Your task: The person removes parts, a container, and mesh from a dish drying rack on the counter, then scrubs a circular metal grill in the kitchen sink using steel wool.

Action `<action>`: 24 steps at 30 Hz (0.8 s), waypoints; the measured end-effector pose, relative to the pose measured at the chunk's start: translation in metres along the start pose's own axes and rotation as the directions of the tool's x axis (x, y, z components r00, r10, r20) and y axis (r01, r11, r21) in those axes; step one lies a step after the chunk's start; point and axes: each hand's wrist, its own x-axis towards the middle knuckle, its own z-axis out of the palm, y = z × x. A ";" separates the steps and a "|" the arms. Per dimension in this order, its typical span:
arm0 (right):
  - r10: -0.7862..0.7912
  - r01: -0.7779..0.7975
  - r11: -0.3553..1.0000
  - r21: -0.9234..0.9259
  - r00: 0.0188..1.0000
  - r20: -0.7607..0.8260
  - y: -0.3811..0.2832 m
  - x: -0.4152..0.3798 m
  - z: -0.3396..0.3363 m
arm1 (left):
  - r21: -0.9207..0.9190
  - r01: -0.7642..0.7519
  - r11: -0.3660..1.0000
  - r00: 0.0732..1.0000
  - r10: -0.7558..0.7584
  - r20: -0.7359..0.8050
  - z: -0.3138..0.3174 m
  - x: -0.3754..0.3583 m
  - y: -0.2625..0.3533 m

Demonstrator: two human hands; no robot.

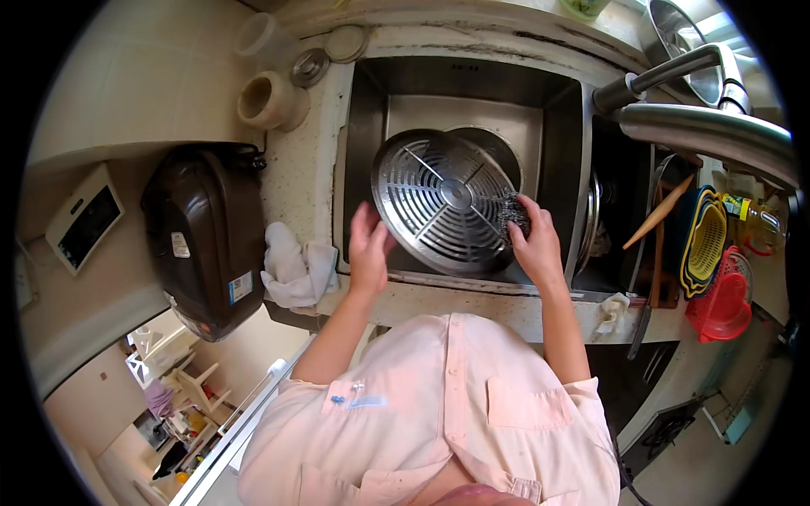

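Note:
A round, slotted metal steamer tray (456, 195) sits tilted inside the steel sink basin (363, 169). Part of another round metal piece (498, 145) shows behind its upper right edge. My right hand (537, 244) pinches a steel wool scrubber (513, 216) against the right side of the tray. At the tray's left rim is my left hand (369, 250), fingers loosely extended and slightly blurred, the thumb side right by the metal.
A faucet (683, 126) reaches in from the right. Colored baskets (704, 240), a red strainer (720, 308) and an oil bottle (759, 226) stand beyond the second basin. To the left are a white cloth (297, 266), a dark brown appliance (207, 240) and a ceramic jar (272, 101).

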 end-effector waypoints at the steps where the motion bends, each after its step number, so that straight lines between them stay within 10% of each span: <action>1: 0.004 -0.004 1.000 0.012 1.000 -0.016 0.001 0.003 0.007 | -0.162 0.132 0.978 0.990 -0.122 0.070 -0.007 0.004 -0.003; 6: -0.042 0.034 0.993 -0.110 0.997 -0.066 0.038 0.058 0.052 | -0.019 0.308 0.951 0.949 -0.309 -0.061 -0.004 0.029 -0.010; 16: -0.047 0.080 0.935 -0.345 0.994 0.102 0.054 0.121 0.104 | 0.470 -0.131 0.873 0.991 0.131 0.033 -0.001 0.028 0.054; 19: -0.142 0.054 0.865 -0.499 0.980 -0.139 0.083 0.131 0.150 | 0.530 -0.192 0.826 0.980 0.195 0.051 0.011 0.030 0.062; 22: -0.260 0.350 0.813 -0.466 0.933 0.247 0.094 0.117 0.151 | 0.615 -0.204 0.762 0.974 0.219 0.051 0.018 0.034 0.061; 24: 0.047 0.009 0.931 -0.366 0.989 0.143 0.102 0.130 0.155 | 0.674 -0.190 0.714 0.971 0.236 0.024 0.019 0.037 0.055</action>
